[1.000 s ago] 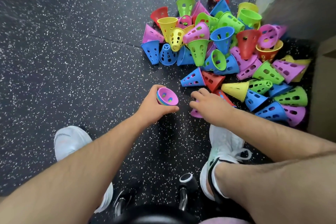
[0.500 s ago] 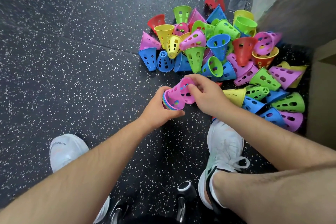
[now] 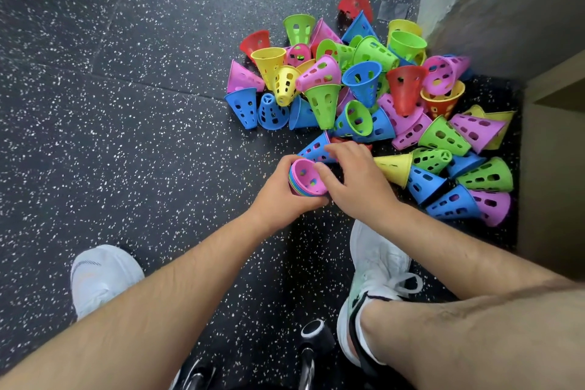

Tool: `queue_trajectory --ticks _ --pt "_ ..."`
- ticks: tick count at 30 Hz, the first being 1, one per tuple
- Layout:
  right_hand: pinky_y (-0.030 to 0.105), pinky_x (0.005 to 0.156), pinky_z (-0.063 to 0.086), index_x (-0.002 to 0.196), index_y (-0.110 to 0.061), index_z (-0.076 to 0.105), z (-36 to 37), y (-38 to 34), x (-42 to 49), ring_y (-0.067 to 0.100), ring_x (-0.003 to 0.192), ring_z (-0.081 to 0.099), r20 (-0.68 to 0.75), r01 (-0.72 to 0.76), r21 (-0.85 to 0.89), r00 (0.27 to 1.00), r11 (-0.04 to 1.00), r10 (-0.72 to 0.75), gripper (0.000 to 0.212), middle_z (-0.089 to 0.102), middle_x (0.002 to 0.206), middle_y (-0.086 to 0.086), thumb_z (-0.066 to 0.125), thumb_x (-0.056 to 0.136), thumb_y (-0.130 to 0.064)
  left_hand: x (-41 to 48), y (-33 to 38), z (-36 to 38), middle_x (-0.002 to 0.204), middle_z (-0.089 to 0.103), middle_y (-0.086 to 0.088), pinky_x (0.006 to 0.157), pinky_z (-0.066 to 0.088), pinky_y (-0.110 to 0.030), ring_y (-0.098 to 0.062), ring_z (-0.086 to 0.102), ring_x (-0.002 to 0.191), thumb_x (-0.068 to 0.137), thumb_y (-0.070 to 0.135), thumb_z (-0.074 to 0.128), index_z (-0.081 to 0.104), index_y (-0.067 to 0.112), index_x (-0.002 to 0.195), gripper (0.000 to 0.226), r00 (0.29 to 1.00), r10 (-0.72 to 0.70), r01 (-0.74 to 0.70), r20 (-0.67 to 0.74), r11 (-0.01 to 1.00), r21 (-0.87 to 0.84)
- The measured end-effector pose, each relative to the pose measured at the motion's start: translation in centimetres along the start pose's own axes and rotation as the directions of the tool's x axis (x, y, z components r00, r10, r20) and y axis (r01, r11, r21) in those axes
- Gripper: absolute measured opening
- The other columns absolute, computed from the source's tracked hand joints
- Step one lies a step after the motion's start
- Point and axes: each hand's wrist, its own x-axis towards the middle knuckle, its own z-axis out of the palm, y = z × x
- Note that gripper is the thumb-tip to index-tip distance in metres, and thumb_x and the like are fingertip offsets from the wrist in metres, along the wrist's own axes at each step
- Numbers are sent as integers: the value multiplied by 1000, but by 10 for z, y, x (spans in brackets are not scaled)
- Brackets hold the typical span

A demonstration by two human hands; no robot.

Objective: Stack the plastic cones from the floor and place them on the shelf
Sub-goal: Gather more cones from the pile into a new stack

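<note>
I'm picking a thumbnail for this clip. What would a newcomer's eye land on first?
First, the bright heap of perforated cones in pink, blue, green, yellow and red, piled on the dark speckled floor toward the upper right. Then, at centre, the left hand gripping a nested stack topped by a pink cone, with the right hand beside it, thumb at the rim.

The left hand (image 3: 285, 196) hides most of the nested stack (image 3: 305, 182); only rims show. The right hand (image 3: 357, 177) covers much of a red cone (image 3: 342, 140), its grip unclear. The shelf (image 3: 550, 168) runs off the right edge.
</note>
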Motion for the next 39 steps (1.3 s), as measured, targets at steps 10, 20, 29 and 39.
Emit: queue_trajectory --ticks 10,20,29,39 --pt "42 90 46 112 -15 66 3 1 31 28 111 45 -21 -133 -275 991 952 132 35 52 110 5 61 94 -45 5 0 -15 111 66 12 89 55 -33 -7 65 99 69 24 94 50 31 122 69 998 -36 38 -50 998 56" --pt "30 86 38 97 -10 69 8 7 23 26 98 52 -97 -70 50 992 996 75 12 59 95 3 63 95 -20 5 -5 -18 110 67 10 88 52 -27 -11 66 100 70 24 94 50 28 121 68 994 -83 87 -69 995 58" --pt "9 82 38 106 -10 70 -10 4 6 10 90 54 -241 49 267 970 963 17 12 55 100 1 63 97 -14 6 -8 -14 105 68 10 93 55 -38 -14 68 97 68 29 95 50 28 120 68 995 -87 91 -54 993 80" --pt "21 93 47 112 -14 71 -8 1 -13 7 101 59 -53 219 270 976 937 -213 21 60 110 -4 68 92 -17 8 -1 -4 107 71 12 95 57 -45 -11 71 99 56 41 92 53 31 118 74 997 -62 63 -42 998 14"
